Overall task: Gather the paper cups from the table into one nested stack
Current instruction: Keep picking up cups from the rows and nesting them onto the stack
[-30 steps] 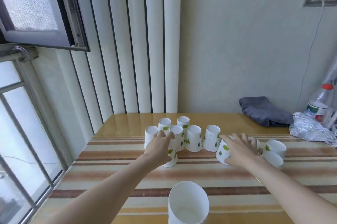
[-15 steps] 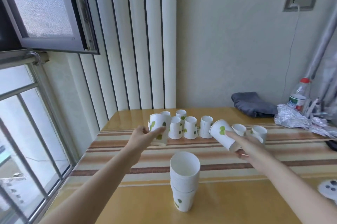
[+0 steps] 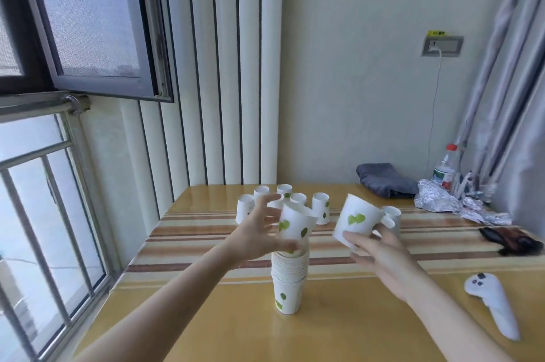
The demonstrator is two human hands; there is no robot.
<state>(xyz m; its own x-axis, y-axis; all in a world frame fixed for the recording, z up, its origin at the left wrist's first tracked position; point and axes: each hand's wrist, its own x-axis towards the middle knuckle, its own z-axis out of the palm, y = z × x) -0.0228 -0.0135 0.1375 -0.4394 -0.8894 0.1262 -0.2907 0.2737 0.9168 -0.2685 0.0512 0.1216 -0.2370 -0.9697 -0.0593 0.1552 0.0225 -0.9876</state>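
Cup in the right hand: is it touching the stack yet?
Apart. The head view shows striped table between the tilted cup, held by the right hand, and the stack.
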